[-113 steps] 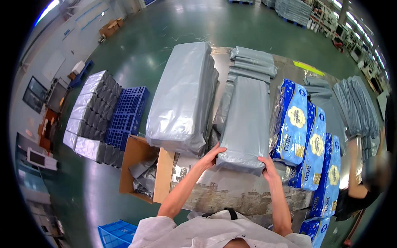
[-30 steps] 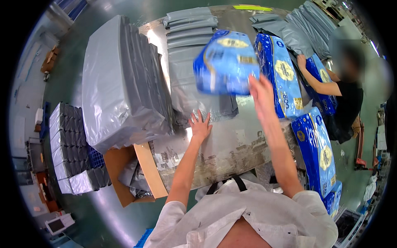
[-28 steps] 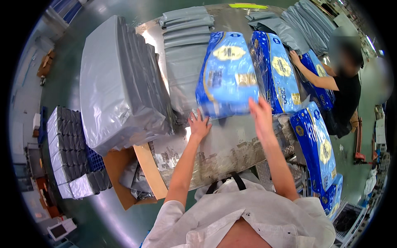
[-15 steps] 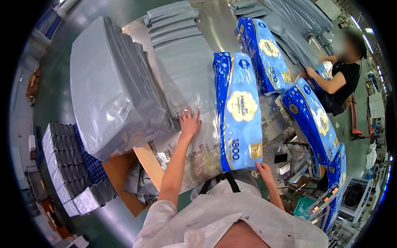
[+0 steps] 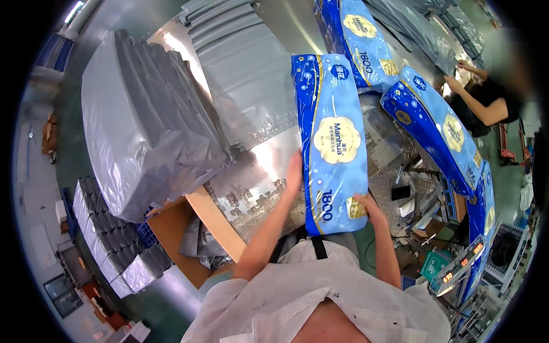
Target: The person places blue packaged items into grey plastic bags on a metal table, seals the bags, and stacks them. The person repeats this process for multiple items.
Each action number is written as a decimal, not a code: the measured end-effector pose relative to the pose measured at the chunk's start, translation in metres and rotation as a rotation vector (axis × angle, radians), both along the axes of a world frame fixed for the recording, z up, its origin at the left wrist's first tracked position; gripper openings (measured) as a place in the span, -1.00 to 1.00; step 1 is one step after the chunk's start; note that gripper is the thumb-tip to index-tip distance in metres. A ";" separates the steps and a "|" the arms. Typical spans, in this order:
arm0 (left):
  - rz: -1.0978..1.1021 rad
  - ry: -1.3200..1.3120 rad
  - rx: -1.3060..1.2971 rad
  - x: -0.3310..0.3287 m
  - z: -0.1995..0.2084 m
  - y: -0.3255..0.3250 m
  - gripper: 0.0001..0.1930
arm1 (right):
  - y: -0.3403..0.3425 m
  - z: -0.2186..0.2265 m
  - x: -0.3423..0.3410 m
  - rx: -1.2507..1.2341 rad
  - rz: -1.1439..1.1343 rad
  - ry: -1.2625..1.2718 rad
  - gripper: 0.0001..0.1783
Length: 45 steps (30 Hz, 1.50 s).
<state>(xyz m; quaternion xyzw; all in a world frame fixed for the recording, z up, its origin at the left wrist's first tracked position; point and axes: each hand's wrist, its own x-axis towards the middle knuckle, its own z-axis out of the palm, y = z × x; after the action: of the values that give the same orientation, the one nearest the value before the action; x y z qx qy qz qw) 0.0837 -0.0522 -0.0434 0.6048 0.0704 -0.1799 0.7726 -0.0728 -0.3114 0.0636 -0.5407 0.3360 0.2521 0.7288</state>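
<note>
Set apart, left farther forward than right, the hands (image 5: 371, 209) clasp a blue pack (image 5: 335, 171).

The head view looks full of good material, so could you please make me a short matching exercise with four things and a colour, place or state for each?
Things
1. Blue package in front of the person
2. Cardboard box
3. Flat grey bags
4. Small display

Places, colours or states
A. Lit with red digits
B. Overlapping in a row on the metal table
C. Between the person's left hand and right hand
D. Open, with crumpled grey plastic inside

Right pairs: 1-C, 2-D, 3-B, 4-A
</note>
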 end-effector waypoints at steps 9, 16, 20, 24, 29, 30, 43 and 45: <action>0.206 0.170 -0.392 -0.031 0.133 0.027 -0.43 | 0.062 0.115 0.000 -0.132 0.062 -0.386 0.07; 0.345 0.190 -0.145 -0.146 0.130 0.065 -0.41 | 0.046 0.067 -0.061 -0.039 0.278 -0.248 0.20; 0.367 0.354 -0.057 -0.178 0.105 0.075 -0.39 | 0.048 0.038 -0.075 0.015 0.349 -0.101 0.21; 0.243 0.295 0.168 -0.189 0.089 0.088 -0.44 | 0.047 0.037 -0.078 0.045 0.418 -0.084 0.25; -0.006 -0.057 0.521 -0.160 0.099 0.113 -0.53 | 0.018 0.032 -0.041 0.049 0.436 0.005 -0.23; -0.003 -0.065 0.552 -0.138 0.104 0.121 -0.55 | 0.017 0.031 -0.018 -0.095 0.417 -0.113 -0.40; 0.222 -0.492 0.958 0.129 0.140 0.113 -0.40 | 0.087 -0.043 0.427 -0.861 0.390 -1.003 -0.59; 0.086 -0.566 1.140 0.152 0.151 0.101 -0.34 | 0.097 -0.058 0.445 -0.945 0.570 -0.986 -0.55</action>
<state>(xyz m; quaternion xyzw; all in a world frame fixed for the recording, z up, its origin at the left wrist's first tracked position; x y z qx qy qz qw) 0.2352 0.0489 0.1078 0.9417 -0.0276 0.0835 0.3248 0.3723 -0.2143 0.0055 -0.9136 -0.1111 -0.0119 0.3909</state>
